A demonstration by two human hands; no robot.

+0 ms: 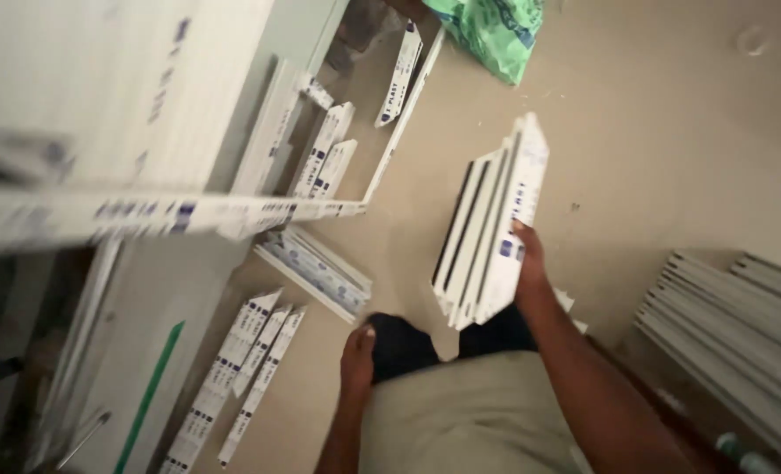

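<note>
Right hand (pixel 526 254) carries a bundle of short white trim lengths (pixel 491 233), held out over the floor (pixel 671 149) in front of the person's body. The fingers are wrapped round the bundle's right edge, thumb on the near face, clamping several pieces together.

The pieces look like rigid plastic profile: light, stiff, smooth-faced. My judgement is that the stack could fan apart or slip piece by piece if gripped only at one edge; a hold nearer the middle, squeezing across the whole thickness, would seem steadier.

Left hand (pixel 356 355) hangs low by the thigh, holding nothing. Its fingers are curled loosely, not fully closed.

Around:
- A long white strip (pixel 162 215) juts across at left, at about waist level, blurred.
- Loose cut pieces (pixel 250 369) lie on the floor at lower left, and more of them lie near the wall.
- A flat pack of strips (pixel 316 268) lies on the floor between them.
- Green plastic bag (pixel 491 31) at top.
- Stacked grey-white lengths (pixel 733 316) lie at right, close to the person's right side.

The floor is cluttered at left and right.
</note>
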